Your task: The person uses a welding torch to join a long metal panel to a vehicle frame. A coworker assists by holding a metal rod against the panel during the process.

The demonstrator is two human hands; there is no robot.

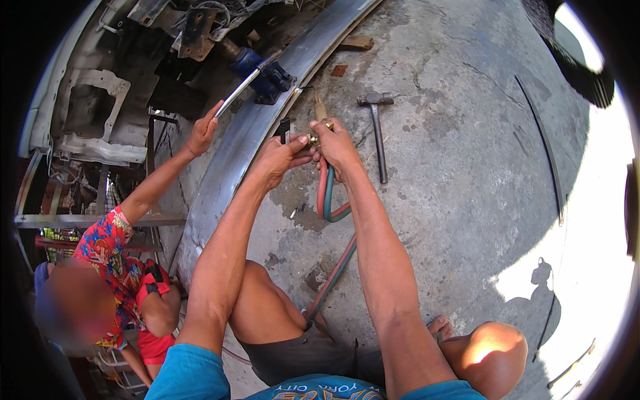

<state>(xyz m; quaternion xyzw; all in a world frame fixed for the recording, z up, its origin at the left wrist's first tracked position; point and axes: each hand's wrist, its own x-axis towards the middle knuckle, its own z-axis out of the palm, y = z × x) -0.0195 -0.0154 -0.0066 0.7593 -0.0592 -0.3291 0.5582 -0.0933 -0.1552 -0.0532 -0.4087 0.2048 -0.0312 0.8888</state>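
the brass torch [321,111] is at twelve o'clock in my view, a little above the centre, its thin tip bending toward the edge of a long, curved metal panel [223,160]; i cannot tell whether they touch. the right hand [338,145], also at twelve, wraps its fingers around the torch body, thumb on top. the left hand [279,159], at eleven, pinches with thumb and fingertips at a small brass fitting on the torch's near side. a black upright piece [285,130] stands just beyond its knuckles; i cannot tell whether the hand holds it. a red hose [321,190] and a green hose [329,195] loop below the right hand and run toward six o'clock. a hammer [378,133] lies on the grey concrete floor [460,187] at one o'clock, head away from me. a blue jack [261,77] stands at eleven, beside the panel. at ten, a co-worker's hand [202,135] has its fingers closed around a shiny metal bar [239,90] reaching to the jack. a dark, thin strip [543,137] lies toward two o'clock.
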